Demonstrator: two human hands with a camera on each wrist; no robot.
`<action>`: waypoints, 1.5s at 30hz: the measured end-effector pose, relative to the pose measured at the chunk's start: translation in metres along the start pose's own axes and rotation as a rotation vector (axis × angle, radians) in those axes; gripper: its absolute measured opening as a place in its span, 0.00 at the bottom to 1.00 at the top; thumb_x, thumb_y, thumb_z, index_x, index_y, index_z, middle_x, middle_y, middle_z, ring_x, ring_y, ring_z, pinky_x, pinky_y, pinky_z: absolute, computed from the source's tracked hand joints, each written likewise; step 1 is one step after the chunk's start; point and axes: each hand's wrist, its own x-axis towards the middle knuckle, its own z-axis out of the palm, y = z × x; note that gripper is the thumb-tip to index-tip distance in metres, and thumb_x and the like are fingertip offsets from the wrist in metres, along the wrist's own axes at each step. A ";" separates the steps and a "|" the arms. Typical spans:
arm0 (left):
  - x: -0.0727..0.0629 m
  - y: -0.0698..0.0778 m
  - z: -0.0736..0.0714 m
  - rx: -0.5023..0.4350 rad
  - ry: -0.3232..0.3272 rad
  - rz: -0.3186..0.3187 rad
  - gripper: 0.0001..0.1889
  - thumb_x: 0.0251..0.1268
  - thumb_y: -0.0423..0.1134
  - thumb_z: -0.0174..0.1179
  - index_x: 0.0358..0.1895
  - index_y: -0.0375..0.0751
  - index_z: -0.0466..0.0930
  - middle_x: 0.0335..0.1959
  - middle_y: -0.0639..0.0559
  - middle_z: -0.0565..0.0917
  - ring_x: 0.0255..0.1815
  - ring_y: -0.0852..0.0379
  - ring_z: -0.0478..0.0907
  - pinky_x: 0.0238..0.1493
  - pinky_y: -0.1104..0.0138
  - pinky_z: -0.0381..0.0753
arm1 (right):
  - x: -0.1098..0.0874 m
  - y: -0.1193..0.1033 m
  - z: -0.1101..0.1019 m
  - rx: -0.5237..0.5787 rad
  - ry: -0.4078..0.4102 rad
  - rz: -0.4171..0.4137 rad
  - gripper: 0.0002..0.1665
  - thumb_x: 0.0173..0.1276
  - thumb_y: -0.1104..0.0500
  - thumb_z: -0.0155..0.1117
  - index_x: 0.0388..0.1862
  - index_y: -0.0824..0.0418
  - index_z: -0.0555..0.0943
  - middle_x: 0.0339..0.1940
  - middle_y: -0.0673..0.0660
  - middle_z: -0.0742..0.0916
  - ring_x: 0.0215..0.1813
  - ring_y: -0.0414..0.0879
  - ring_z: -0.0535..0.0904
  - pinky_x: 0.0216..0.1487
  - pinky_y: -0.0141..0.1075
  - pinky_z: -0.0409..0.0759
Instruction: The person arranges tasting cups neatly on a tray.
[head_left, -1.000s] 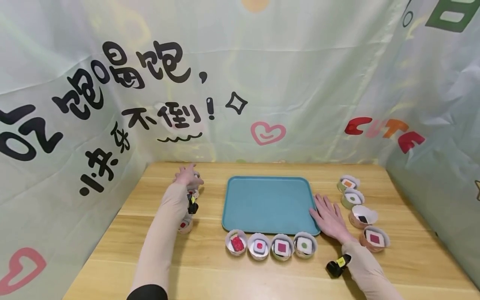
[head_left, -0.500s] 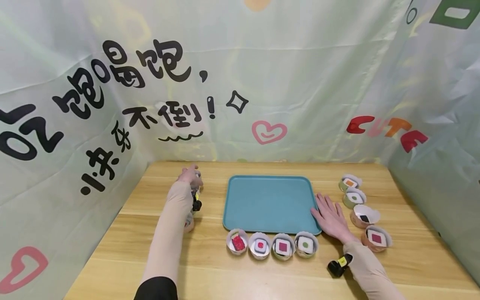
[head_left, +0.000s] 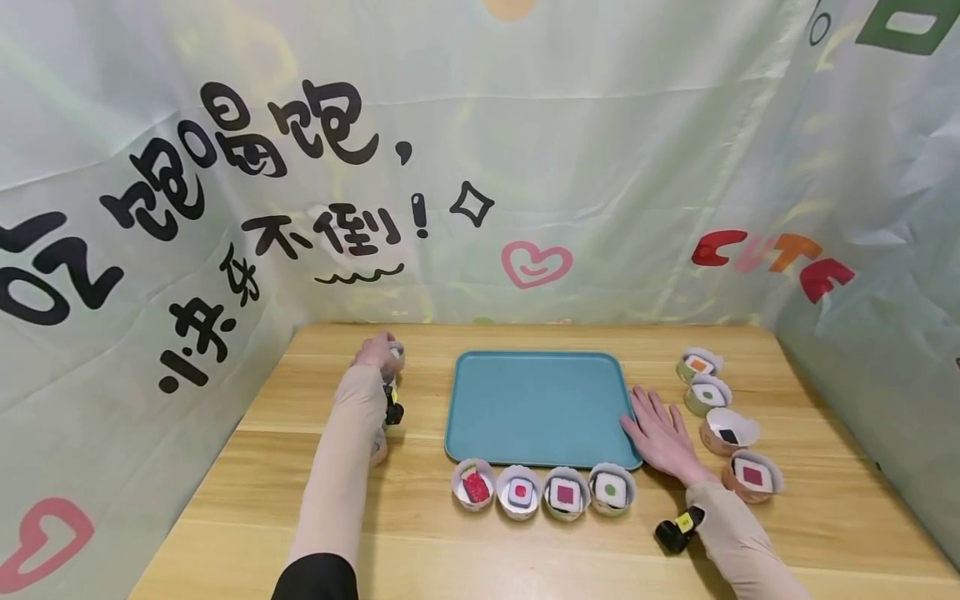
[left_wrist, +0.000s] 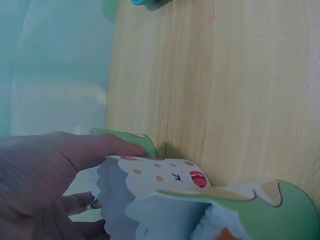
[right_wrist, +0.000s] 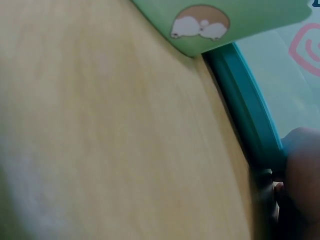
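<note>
On the table's far left, my left hand (head_left: 378,357) grips a paper cup (head_left: 397,351) at the back of a column of cups. In the left wrist view the thumb (left_wrist: 107,147) lies along that green cup (left_wrist: 142,140); the fingertips are hidden behind a white patterned cup (left_wrist: 170,175). Closest to that camera is another green cup (left_wrist: 295,210) with a sushi-like piece inside. My right hand (head_left: 660,433) lies flat, fingers straight, by the right edge of the blue tray (head_left: 536,408), its thumb (right_wrist: 305,160) at the tray's rim.
Several paper cups with sushi-like pieces line the tray's front edge, from a red-topped one (head_left: 474,485) to a green-dotted one (head_left: 612,489). Another column, including a cup (head_left: 752,477) with a purple square, stands right of my right hand. A printed cloth (head_left: 600,167) encloses the table (head_left: 480,558).
My left hand's spread fingers have drawn in around the far left cup, and its forearm has shifted slightly right. The right hand stays at the tray's edge.
</note>
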 end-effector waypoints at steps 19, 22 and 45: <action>-0.005 0.010 0.012 0.043 -0.031 0.088 0.32 0.43 0.23 0.72 0.56 0.40 0.72 0.60 0.35 0.77 0.54 0.40 0.76 0.50 0.54 0.79 | -0.002 -0.002 -0.001 -0.005 -0.019 0.012 0.40 0.83 0.45 0.41 0.80 0.71 0.52 0.82 0.73 0.54 0.82 0.72 0.43 0.77 0.69 0.35; -0.005 0.012 0.014 0.065 -0.054 0.106 0.32 0.43 0.23 0.72 0.54 0.41 0.71 0.60 0.35 0.77 0.55 0.38 0.74 0.56 0.51 0.77 | -0.002 -0.002 -0.001 -0.003 -0.021 0.013 0.40 0.83 0.46 0.41 0.80 0.71 0.51 0.82 0.73 0.54 0.82 0.72 0.42 0.77 0.69 0.35; 0.005 0.025 0.019 0.091 0.098 0.417 0.33 0.61 0.41 0.66 0.69 0.37 0.68 0.60 0.36 0.80 0.50 0.41 0.79 0.54 0.50 0.81 | -0.001 -0.004 -0.003 0.005 -0.021 0.012 0.40 0.83 0.46 0.42 0.80 0.72 0.51 0.82 0.73 0.54 0.82 0.72 0.42 0.77 0.69 0.34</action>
